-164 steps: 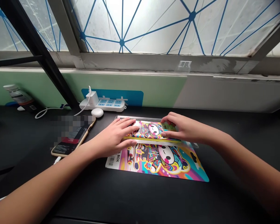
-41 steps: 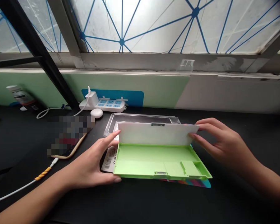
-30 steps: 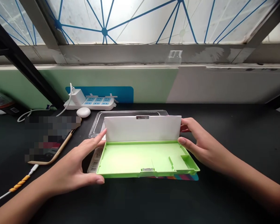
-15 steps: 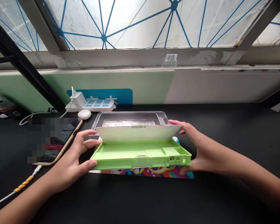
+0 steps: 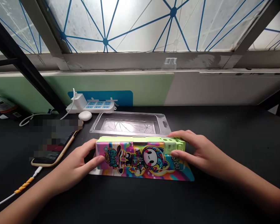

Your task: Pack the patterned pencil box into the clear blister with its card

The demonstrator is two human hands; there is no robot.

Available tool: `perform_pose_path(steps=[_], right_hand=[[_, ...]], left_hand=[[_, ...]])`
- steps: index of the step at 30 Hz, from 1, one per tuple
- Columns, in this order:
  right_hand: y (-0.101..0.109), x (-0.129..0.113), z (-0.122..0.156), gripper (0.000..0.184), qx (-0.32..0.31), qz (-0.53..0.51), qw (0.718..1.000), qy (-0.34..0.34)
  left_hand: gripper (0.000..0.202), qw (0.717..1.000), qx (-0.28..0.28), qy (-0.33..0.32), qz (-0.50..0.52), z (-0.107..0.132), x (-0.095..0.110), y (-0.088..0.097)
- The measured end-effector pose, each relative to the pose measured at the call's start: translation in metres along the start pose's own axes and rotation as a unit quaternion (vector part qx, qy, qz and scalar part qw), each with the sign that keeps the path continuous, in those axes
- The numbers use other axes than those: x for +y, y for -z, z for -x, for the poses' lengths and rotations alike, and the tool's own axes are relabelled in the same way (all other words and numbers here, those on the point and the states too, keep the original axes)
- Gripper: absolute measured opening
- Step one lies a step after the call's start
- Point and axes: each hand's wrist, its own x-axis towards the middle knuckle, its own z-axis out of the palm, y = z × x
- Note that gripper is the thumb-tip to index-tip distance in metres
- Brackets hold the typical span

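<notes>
A pencil case with a bright cartoon print and light green plastic edges stands tilted, its printed face toward me. My left hand grips its left end, with the thumb on the printed face. My right hand holds the right end, thumb in front and fingers behind the green edge. Under the case a colourful printed card lies on the table, mostly covered. Just behind is a clear plastic tray of packaging. The inside of the case is hidden from me.
To the left, a phone is plugged into a white cable. A white oval object and a power strip with a charger sit behind it. A bottle lies far left. A black slanted post rises at left.
The green compartments that faced me are out of sight. Both hands have turned the pencil case so its printed face shows, and its flap no longer stands up. The clear tray is less covered.
</notes>
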Motion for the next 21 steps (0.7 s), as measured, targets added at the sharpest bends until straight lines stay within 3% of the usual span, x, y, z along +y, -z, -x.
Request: perform_pose_path(steps=[7, 12, 16, 21], right_hand=[[0.004, 0.003, -0.005, 0.039, -0.025, 0.062, 0.998, -0.003], [0.0, 0.008, -0.006, 0.039, -0.022, 0.103, 0.994, -0.008], [-0.006, 0.002, -0.007, 0.033, 0.022, 0.176, 0.983, 0.053], [-0.018, -0.027, -0.016, 0.027, 0.064, 0.244, 0.955, 0.159]], left_hand=[[0.07, 0.997, 0.035, -0.01, -0.065, 0.002, 0.003, -0.008], [0.078, 0.994, 0.01, -0.05, -0.095, 0.004, 0.005, -0.008], [0.083, 0.993, -0.001, -0.055, -0.101, 0.008, 0.003, -0.007], [0.092, 0.998, 0.0, -0.029, -0.062, 0.011, -0.004, -0.01]])
